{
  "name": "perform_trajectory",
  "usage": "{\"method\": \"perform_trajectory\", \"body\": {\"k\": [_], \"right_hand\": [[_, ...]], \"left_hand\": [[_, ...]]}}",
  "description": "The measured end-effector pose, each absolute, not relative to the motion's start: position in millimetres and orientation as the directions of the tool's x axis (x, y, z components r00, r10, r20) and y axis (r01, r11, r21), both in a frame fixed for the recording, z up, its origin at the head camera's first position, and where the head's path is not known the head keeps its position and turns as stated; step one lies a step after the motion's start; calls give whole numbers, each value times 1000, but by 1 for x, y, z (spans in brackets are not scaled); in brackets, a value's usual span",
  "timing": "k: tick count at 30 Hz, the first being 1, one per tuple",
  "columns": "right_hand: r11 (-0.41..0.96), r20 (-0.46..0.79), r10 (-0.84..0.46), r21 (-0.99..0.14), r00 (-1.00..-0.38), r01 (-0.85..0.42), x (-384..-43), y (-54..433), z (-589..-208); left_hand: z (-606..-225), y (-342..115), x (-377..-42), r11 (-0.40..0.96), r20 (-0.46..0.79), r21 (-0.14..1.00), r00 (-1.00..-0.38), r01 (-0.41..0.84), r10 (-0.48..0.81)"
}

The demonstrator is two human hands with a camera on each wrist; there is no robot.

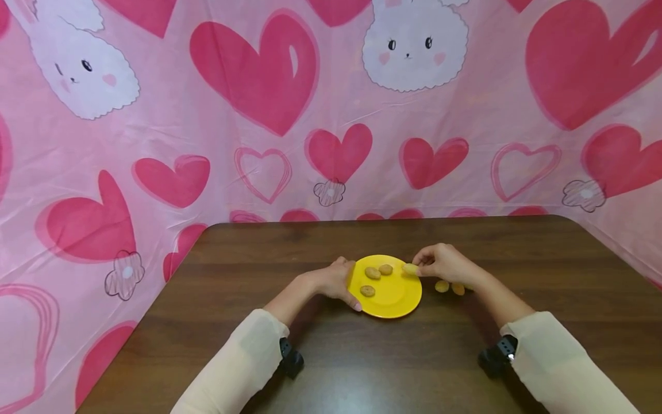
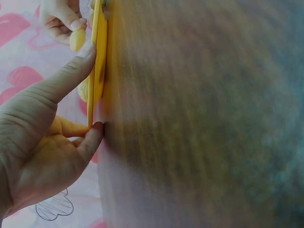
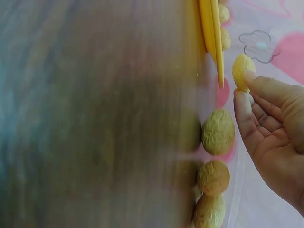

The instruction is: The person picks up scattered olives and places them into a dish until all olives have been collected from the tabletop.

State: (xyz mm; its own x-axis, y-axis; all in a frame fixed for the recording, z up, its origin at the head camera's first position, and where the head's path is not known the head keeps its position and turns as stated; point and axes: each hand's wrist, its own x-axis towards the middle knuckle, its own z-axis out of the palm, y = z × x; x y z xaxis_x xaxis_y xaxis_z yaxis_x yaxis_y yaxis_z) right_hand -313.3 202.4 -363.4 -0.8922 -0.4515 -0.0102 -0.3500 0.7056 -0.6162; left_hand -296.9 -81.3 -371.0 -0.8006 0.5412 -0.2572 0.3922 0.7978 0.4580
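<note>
A round yellow plate (image 1: 390, 299) lies on the table with three small brownish oval potato-like pieces (image 1: 368, 291) on its left half. My left hand (image 1: 333, 280) holds the plate's left rim, thumb toward the near side and fingers around the far side. Over the right rim, my right hand (image 1: 446, 263) pinches a paler yellow potato-like piece (image 3: 242, 71) between thumb and fingertips. In the right wrist view this piece is above the level of the plate's edge. The right hand's other fingers are curled in toward the palm.
Right of the plate, beneath the right forearm, three more oval pieces (image 3: 218, 132) lie in a row on the brown wooden table (image 1: 248, 253). Behind the table's far edge hangs a pink cloth (image 1: 289, 132) printed with hearts and rabbits. Black wrist cameras (image 1: 291, 357) sit at both cuffs.
</note>
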Motion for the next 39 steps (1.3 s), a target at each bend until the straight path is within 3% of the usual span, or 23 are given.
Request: {"method": "perform_trajectory", "body": {"k": [6,39], "right_hand": [[689,17,-496,-601,-868,-406,-316,192,-365],[707,-65,-532,-582,-844,-400,-318,168,-369]], "left_hand": [[-369,-81,-296,795,-257,459,-797,397,547],[-369,-81,-296,788,-256,470,-793,398,553]]}}
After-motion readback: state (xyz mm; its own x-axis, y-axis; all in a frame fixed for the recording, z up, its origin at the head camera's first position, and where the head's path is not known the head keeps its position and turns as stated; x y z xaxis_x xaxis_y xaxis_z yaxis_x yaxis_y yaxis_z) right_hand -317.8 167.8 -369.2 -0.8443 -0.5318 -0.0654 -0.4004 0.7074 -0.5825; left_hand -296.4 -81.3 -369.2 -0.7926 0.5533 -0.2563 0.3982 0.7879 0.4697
